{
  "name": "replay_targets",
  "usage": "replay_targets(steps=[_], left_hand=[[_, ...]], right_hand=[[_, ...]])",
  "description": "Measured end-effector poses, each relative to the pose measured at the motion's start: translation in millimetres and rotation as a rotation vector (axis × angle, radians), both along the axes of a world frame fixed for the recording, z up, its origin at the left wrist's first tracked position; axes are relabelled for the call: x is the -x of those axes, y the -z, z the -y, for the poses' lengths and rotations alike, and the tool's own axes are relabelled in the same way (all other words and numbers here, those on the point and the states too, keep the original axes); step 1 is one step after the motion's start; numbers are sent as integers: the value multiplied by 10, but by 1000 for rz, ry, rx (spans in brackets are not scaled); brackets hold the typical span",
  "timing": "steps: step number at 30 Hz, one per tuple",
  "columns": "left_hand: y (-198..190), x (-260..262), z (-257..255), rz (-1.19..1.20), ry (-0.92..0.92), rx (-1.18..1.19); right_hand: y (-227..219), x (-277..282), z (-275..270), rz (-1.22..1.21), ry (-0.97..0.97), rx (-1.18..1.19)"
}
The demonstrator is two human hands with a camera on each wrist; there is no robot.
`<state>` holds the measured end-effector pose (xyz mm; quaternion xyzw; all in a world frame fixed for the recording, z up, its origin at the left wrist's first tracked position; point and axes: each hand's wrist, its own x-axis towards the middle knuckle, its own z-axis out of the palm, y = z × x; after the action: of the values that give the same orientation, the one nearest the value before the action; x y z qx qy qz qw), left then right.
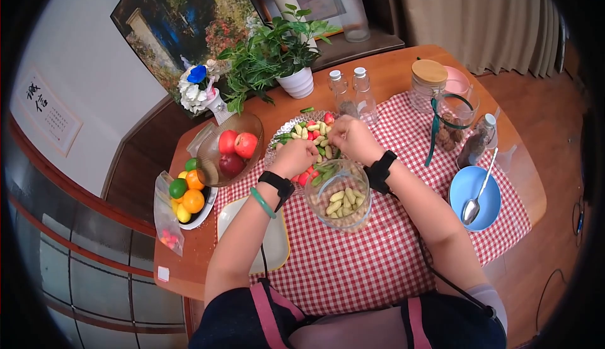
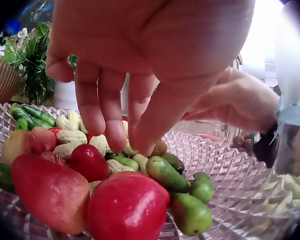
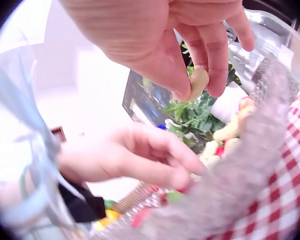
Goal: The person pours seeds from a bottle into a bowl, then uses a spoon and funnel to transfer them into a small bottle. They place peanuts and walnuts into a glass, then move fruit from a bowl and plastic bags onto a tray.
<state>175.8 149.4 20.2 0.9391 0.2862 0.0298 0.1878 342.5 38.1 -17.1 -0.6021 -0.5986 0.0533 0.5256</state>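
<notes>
My right hand (image 1: 354,138) is above the right side of a cut-glass bowl (image 2: 235,172), pinching a peanut (image 3: 199,82) between thumb and fingers. Over the bowl's left side, my left hand (image 1: 296,158) points its fingers down among the peanuts (image 2: 72,136); thumb and index tips are close together, and I cannot tell whether they grip one. Red fruits (image 2: 130,205), small green fruits (image 2: 191,214) and cucumbers (image 2: 35,116) share the bowl. Nearer my body, below both wrists, stands a clear glass jar (image 1: 312,205) with several peanuts (image 1: 343,203) inside.
Left are a fruit basket (image 1: 211,154), a plate of citrus (image 1: 205,213) and a pale tray (image 1: 277,242). Two stoppered bottles (image 1: 362,97) and a potted plant (image 1: 296,84) stand behind. To the right are a walnut jar (image 1: 449,136) and a blue bowl (image 1: 459,191) with a spoon (image 1: 471,210).
</notes>
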Motion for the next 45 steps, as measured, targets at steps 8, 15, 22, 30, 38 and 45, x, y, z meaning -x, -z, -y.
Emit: replay_targets(steps=[8,15,22,30,38,45], left_hand=[[108,-52,-42,-132,37,46],[176,-113,-14,-212,71,-112],[165,-103,25,-191,27,-74],[-439,109,184,141,-121,10],[-1077,480,808,344,273,331],[-966,447,726,383,151,130]], right_hand=[[-1010,47,623,-581,-762,-3],[-1034,48,718,-364,-961,248],[-945,66,602,-368,-731,270],[-791,12,482,-402,-428,160],[-394,6,234,-90,-213,141],[203,99,62,375,-124,216]])
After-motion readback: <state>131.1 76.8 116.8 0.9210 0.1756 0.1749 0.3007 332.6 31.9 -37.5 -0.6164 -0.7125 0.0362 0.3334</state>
